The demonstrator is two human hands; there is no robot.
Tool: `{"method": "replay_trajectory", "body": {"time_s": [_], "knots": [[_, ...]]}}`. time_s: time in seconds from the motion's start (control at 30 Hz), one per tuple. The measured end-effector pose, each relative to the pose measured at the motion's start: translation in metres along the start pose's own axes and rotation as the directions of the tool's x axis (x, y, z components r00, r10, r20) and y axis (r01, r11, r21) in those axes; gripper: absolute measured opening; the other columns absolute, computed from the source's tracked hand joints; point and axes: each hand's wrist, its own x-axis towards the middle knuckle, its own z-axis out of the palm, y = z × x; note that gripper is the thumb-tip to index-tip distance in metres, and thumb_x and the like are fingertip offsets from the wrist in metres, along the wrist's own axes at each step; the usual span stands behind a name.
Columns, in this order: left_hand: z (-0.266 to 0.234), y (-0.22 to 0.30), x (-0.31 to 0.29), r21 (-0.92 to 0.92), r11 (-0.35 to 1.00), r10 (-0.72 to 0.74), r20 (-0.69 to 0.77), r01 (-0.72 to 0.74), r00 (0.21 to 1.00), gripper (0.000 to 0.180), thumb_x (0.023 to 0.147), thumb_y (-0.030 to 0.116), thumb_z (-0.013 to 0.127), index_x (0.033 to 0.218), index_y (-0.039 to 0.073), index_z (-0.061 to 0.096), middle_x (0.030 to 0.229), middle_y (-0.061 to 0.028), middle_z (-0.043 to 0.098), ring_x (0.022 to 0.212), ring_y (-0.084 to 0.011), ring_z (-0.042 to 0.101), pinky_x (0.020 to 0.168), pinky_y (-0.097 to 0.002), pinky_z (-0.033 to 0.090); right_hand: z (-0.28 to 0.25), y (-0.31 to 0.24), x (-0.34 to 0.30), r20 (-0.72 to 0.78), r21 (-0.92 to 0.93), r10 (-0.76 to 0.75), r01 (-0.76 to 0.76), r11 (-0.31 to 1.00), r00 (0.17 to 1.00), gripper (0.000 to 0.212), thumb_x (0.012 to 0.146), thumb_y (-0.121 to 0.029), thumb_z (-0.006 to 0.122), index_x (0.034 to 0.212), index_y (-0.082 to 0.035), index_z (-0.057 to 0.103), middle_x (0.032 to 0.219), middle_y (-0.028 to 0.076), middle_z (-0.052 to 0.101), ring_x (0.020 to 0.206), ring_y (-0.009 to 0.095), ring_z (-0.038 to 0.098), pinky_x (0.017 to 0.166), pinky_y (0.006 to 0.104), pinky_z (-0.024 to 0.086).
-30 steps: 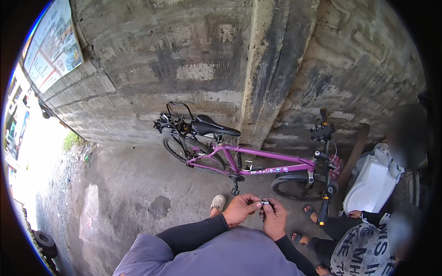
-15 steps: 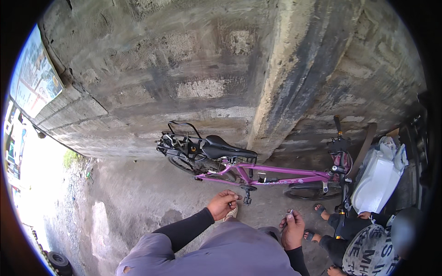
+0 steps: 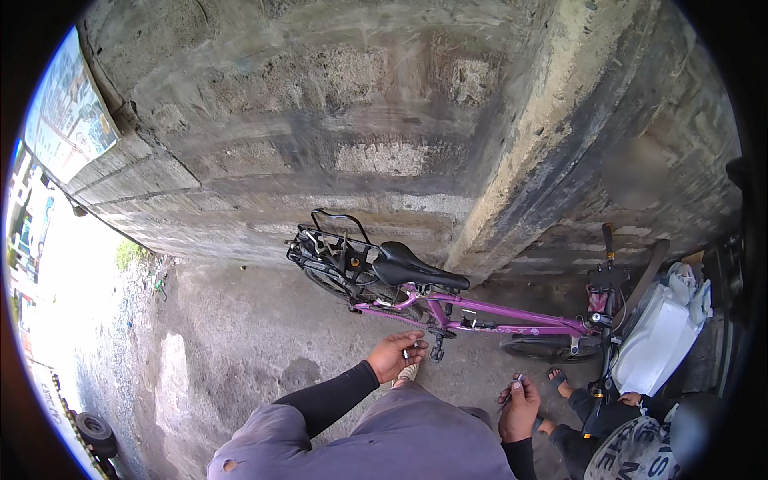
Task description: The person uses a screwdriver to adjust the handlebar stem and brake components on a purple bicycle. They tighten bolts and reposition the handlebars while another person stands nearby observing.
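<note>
My left hand (image 3: 390, 358) is closed, thumb against fingers, with a small dark piece (image 3: 406, 354) pinched in it, too small to name. It hovers just left of the crank pedal (image 3: 437, 353) of a purple bicycle (image 3: 520, 328); no touch between them can be made out. My right hand (image 3: 521, 410), lower and to the right, is closed too, its thumb and fingertips around a tiny greyish thing I cannot make out. The bicycle stands along the wall, its black saddle (image 3: 416, 266) and rear rack (image 3: 320, 254) to the left, handlebar (image 3: 610, 320) to the right.
A rough concrete wall (image 3: 384, 158) with a thick pillar (image 3: 532, 140) rises behind the bicycle. At right a person in a printed shirt (image 3: 632, 452) sits close to the front wheel, beside a white plastic-wrapped bundle (image 3: 658, 340). A small black wheel (image 3: 96, 432) shows at lower left.
The view has shifted, so the bicycle and wall sit farther right and slightly lower. Both hands keep their pinch; the right is slightly lower and farther right in the picture.
</note>
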Motion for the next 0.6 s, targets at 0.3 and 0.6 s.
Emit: {"method": "replay_trajectory", "body": {"time_s": [0.3,0.6], "knots": [[0.029,0.018,-0.009,-0.084,0.996,0.017,0.096,-0.009,0.995,0.052,0.113,0.029,0.049,0.152,-0.005,0.05,0.154,-0.0255,0.058,0.145,-0.0387,0.056,0.122,-0.0489,0.047,0.005,0.004,-0.005,-0.021,0.101,0.058,-0.056,0.993,0.998,0.026,0.107,-0.012,0.066,0.127,0.004,0.064,0.098,0.007,0.065,0.079,0.016,0.063,0.069,0.033,0.053],[0.061,0.012,-0.026,-0.104,0.991,-0.046,0.365,0.09,0.93,0.073,0.111,0.048,0.052,0.157,-0.007,0.046,0.163,-0.0284,0.05,0.151,-0.0407,0.05,0.127,-0.0496,0.039,-0.005,0.021,-0.018,-0.077,0.071,0.085,-0.08,0.994,0.993,0.035,0.107,-0.013,0.066,0.135,0.007,0.062,0.099,0.007,0.067,0.084,0.016,0.065,0.075,0.0333,0.055]]}}
